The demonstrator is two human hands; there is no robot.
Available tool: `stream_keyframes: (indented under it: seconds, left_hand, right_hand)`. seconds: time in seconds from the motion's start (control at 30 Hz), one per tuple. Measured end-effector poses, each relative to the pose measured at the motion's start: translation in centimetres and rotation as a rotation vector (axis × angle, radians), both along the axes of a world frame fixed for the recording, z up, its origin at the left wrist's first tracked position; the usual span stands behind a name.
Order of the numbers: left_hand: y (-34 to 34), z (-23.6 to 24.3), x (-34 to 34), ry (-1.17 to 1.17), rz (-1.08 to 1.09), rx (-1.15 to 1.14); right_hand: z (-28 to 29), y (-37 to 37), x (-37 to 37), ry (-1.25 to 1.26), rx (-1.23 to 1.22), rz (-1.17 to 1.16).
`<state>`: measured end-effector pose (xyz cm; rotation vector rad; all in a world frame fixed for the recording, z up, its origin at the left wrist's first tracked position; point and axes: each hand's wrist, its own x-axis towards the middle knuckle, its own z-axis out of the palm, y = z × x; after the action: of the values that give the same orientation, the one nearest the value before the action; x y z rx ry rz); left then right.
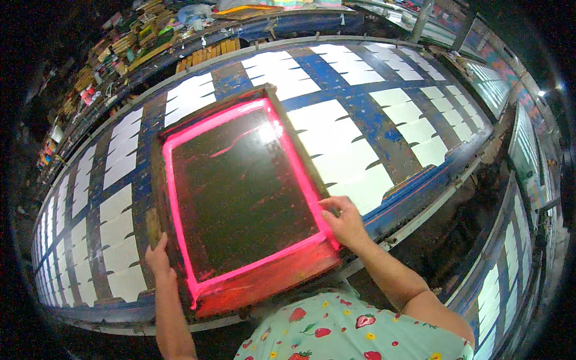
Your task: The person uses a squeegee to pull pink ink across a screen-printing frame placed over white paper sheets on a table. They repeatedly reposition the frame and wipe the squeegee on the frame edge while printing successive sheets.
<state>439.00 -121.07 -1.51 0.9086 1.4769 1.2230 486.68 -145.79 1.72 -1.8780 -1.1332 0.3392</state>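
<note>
A large screen-printing frame [299, 139] lies tilted across the table in front of me, with dark mesh [240, 192] inside a bright pink border [178, 222]. Reddish stain covers its near end. My left hand [159, 257] is closed at the frame's left side, by a short wooden piece [153, 224] that sticks out there. On the opposite side, my right hand [345, 223] grips the right bar near the close corner, thumb on top. The frame hides what lies directly beneath it, and whether it touches the table I cannot tell.
The long blue, paint-worn table [339, 78] carries rows of white panels [339, 150] with dark notches. Behind it, a cluttered shelf [144, 36] holds stacked wooden pieces. More tables with white panels [489, 300] stand at the right. A metal rail [414, 225] runs along the near edge.
</note>
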Motion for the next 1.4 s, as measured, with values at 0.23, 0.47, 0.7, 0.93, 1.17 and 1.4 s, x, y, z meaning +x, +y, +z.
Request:
stream_keyframes:
  seconds: [0.23, 0.47, 0.7, 0.93, 1.17, 1.4]
  left_hand:
    - [-4.5, -0.8, 16.0, 0.034, 0.019, 0.04]
    - [-10.3, -2.5, 29.4, -0.084, 0.031, 0.04]
    - [-13.0, -2.3, 35.7, -0.04, 0.031, 0.077]
    - [-13.4, -2.7, 37.4, 0.043, 0.016, 0.075]
    - [-13.6, -3.3, 38.5, 0.133, 0.013, 0.039]
    - [-13.0, -5.2, 37.9, 0.198, -0.004, 0.06]
  right_hand:
    - [-2.9, -3.2, 14.4, 0.028, -0.081, -0.12]
    - [-5.7, -7.8, 27.2, 0.109, -0.059, -0.158]
    - [-7.2, -10.0, 33.8, 0.225, -0.048, -0.144]
    - [-6.5, -12.0, 36.2, 0.308, -0.082, -0.073]
    - [-1.8, -15.3, 30.7, -0.515, -0.048, 0.293]
    - [-0.4, -15.9, 24.0, -0.56, -0.018, 0.815]
